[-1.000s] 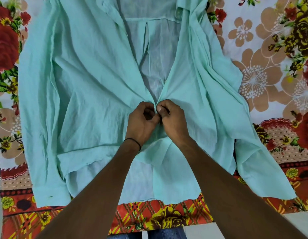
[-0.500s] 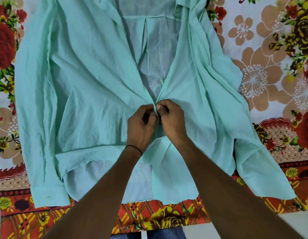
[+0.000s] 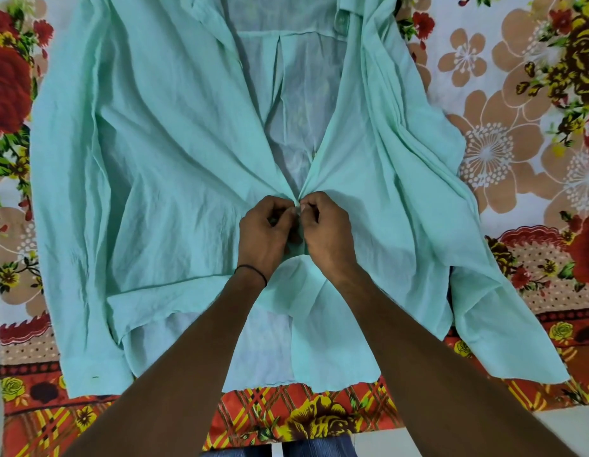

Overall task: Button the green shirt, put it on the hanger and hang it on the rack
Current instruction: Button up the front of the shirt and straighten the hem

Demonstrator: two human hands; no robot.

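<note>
The pale green shirt [image 3: 174,166] lies spread on its back, collar away from me and sleeves down both sides. Its front stands open in a V from the collar down to my hands. My left hand [image 3: 265,239] pinches the left front edge, and my right hand [image 3: 327,237] pinches the right front edge. Both hands press the two edges together at the middle of the shirt. The button and hole between my fingertips are hidden. Below my hands the front panels part again toward the hem. No hanger or rack is in view.
A floral bedsheet [image 3: 504,103] with red, brown and yellow flowers covers the surface under the shirt. Its orange checked border [image 3: 263,410] runs along the near edge. A button [image 3: 340,21] shows on the right placket near the collar.
My hands stay at the same spot on the placket, with only small finger shifts. The shirt has barely moved.
</note>
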